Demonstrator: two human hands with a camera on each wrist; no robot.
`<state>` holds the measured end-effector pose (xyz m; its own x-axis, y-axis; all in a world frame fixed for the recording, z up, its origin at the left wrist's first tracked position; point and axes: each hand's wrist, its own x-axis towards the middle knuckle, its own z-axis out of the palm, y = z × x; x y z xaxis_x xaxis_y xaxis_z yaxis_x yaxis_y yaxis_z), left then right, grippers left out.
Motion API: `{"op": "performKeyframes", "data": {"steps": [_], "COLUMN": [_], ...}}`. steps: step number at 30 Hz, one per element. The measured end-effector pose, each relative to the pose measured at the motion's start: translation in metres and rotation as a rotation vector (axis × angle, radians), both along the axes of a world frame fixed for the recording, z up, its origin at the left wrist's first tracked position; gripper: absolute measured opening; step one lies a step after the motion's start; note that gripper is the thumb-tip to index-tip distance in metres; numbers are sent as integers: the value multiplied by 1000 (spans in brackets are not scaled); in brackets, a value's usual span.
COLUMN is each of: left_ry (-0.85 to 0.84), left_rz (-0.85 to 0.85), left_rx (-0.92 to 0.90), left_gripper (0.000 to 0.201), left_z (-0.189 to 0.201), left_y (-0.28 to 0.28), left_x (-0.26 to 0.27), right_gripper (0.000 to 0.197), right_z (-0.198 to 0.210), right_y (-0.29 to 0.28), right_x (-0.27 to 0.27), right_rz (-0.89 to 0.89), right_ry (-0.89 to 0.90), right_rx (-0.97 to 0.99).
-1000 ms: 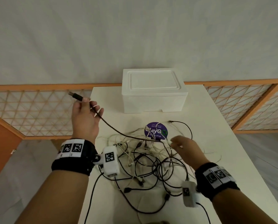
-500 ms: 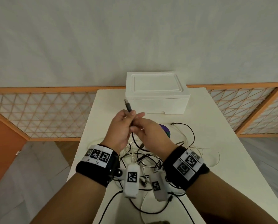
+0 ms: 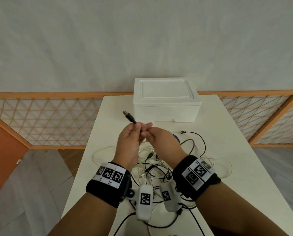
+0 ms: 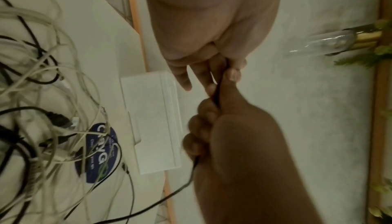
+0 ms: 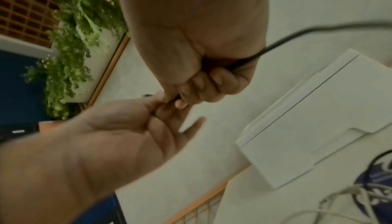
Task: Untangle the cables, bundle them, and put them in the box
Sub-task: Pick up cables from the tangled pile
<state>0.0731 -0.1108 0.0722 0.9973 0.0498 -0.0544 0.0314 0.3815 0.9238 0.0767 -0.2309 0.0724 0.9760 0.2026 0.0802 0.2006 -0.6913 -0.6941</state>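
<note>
Both hands are up over the bench middle so the black cable lifts clear of the tangle: left hand pinching near the plug, right hand clenched round it lower down. Box sits lidded at the far edge.

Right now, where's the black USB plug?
In the head view the black USB plug sticks up from the left hand, just left of the white box.

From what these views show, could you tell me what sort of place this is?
Probably a terrace or balcony-like corner of a building, though I can't be sure: a white table stands against a plain plastered wall, flanked by an orange-framed lattice railing, and climbing greenery shows in the right wrist view.
</note>
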Motion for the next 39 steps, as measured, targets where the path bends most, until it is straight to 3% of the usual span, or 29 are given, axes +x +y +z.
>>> {"op": "performKeyframes", "data": {"steps": [3,8,11,15,19,23,26,28,30,32,34,39], "left_ry": [-44,-47,0,83,69,-29,-17,37,35,5,-61,-163], "left_rz": [128,346,443,451,544,640,507,310,39,-242,-425,-281], "left_rx": [-78,-243,-305,-385,-437,-269,156,543,769,832,801,478], "left_gripper": [26,22,23,30,35,31,25,20,11,7,23,35], "left_z": [8,18,14,4,17,41,43,36,25,16,6,6], "left_y": [8,51,72,80,108,155,146,119,84,46,14,-21], "left_x": [2,16,21,23,34,38,30,23,15,7,4,-2], "right_gripper": [50,44,35,53,29,18,24,27,25,18,13,11], "right_z": [-6,-24,-31,-32,-40,-71,-68,-46,-14,17,37,39], "right_y": [-11,-52,-68,-62,-75,-119,-122,-108,-89,-70,-57,-51], "right_x": [-1,-8,-18,-22,-17,-22,-16,-10,-4,-2,-2,-7], "right_rz": [-24,-144,-65,29,52,-94,-65,-23,25,40,16,-142], "right_ry": [5,14,-41,-166,-25,288,322,273,198,112,39,-35], "right_rx": [-133,-376,-414,-445,-389,-380,-481,-484,-427,-331,-212,50]}}
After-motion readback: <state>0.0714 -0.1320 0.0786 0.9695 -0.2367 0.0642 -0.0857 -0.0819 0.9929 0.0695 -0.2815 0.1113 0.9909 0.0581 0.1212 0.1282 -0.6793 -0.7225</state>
